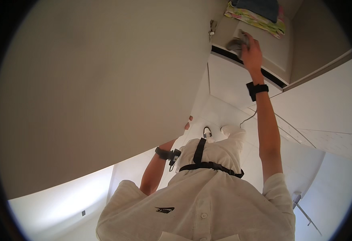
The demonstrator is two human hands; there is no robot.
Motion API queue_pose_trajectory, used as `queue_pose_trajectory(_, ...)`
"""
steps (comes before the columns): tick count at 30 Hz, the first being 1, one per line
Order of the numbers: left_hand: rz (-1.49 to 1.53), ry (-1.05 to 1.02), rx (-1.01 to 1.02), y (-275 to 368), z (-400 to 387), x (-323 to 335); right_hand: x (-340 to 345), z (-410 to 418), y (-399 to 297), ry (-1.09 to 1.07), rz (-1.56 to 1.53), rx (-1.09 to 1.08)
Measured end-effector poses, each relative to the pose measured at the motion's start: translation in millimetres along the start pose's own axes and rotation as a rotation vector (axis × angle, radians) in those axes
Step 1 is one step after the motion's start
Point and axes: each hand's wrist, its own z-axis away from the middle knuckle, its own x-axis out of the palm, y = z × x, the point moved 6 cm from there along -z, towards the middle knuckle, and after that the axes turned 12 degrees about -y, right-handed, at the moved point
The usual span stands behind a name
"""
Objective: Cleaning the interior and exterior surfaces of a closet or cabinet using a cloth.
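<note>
My right hand reaches into an open cabinet compartment and holds a small grey item, soft-looking, perhaps cloth, blurred. Beneath it lies the pale cabinet shelf. Deeper in, a folded dark blue-grey cloth rests on a folded yellow, green and pink patterned cloth. A large cabinet door stands swung out on the left. My left hand is at this door's edge; only fingertips show around it, and the door hides the rest of the hand.
A metal hinge joins the door to the cabinet. Below the compartment is a white cabinet front. Pale floor tiles lie around my shoe. A thin cable hangs from my right wrist strap.
</note>
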Motion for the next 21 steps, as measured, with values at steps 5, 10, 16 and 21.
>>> queue_pose_trajectory(5, 0.263, -0.018, 0.046, -9, -3, 0, 32, -8, -33, 0.030, -0.138, -0.047)
queue_pose_trajectory(10, 0.131, 0.006, 0.005, -6, -5, 1, 29, -20, 4, 0.102, 0.106, -0.017)
queue_pose_trajectory(16, -0.154, -0.025, -0.035, 4, -1, 3, 45, -27, -22, -0.172, -0.123, 0.015)
queue_pose_trajectory(21, 0.124, -0.025, 0.001, 3, -5, 10, 95, -17, -31, -0.314, -0.373, 0.052)
